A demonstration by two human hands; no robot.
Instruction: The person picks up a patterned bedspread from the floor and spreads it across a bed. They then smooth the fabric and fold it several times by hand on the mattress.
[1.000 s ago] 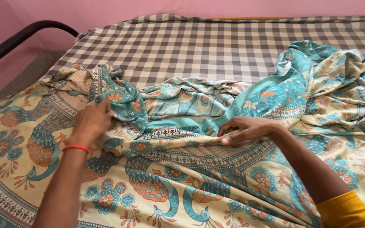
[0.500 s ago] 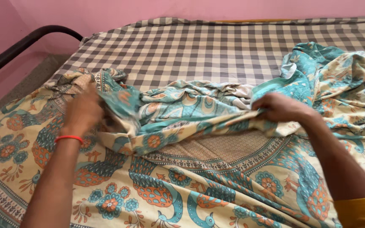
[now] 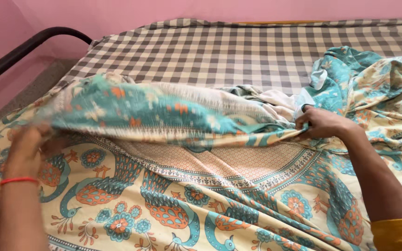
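Currently, scene contents by label:
Hands: two, both the person's own, both in view.
Left hand [image 3: 24, 151]: fingers curled closed on the left end of the lifted fold; blur hides the exact grip. One red thread band [image 3: 18, 180] sits on its wrist.
Right hand [image 3: 323, 123]: fingers closed, pinching the right end of the same fold.
Cloth count: one printed cotton bedsheet [image 3: 164, 114], cream ground with teal and orange peacock and flower motifs.
Cloth position: its lifted fold spans the gap between the two hands; the flat part lies below and nearer than both hands; a crumpled heap [image 3: 373, 83] lies just beyond and to the outer side of the right hand.
Long axis: the stretched fold runs left to right, hand to hand, roughly level; the left part is blurred.
Facing: teal border side of the fold faces up, toward the camera.
Sleeve: one mustard yellow sleeve [image 3: 396, 234] on the right arm.
Mattress: one, covered in grey and white check [image 3: 219, 51], beyond both hands.
Bed rail: one dark curved metal tube [image 3: 29, 44], beyond the left hand.
Wall: pink [image 3: 164, 9], beyond the mattress.
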